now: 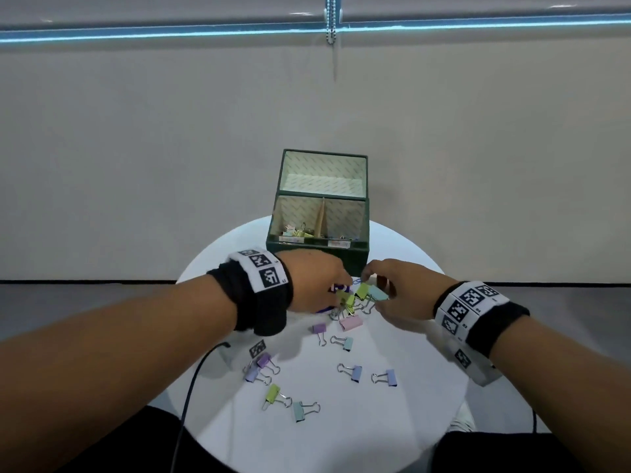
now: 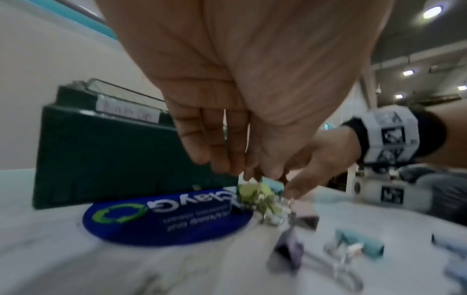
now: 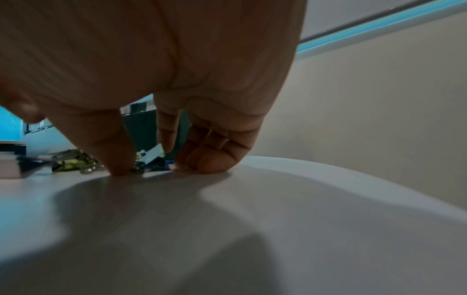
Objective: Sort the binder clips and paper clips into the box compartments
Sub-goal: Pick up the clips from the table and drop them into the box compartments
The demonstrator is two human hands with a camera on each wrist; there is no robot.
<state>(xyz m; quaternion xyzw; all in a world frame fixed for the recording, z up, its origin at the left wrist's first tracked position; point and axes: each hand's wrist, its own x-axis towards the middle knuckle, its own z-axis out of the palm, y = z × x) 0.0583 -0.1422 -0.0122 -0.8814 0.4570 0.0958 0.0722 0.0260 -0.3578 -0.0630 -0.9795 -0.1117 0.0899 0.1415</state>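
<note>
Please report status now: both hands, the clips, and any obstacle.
Left hand and right hand both down at the green binder clips before the box; grasp unclear. Other binder clips loose on table. No obstacle seen.

left hand [image 1: 319,283]: fingers curled down | right hand [image 1: 397,291]: fingertips lowered, curled

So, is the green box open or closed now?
Open. In the head view the box has its lid standing up behind it, and clips lie in the left compartment.
</note>
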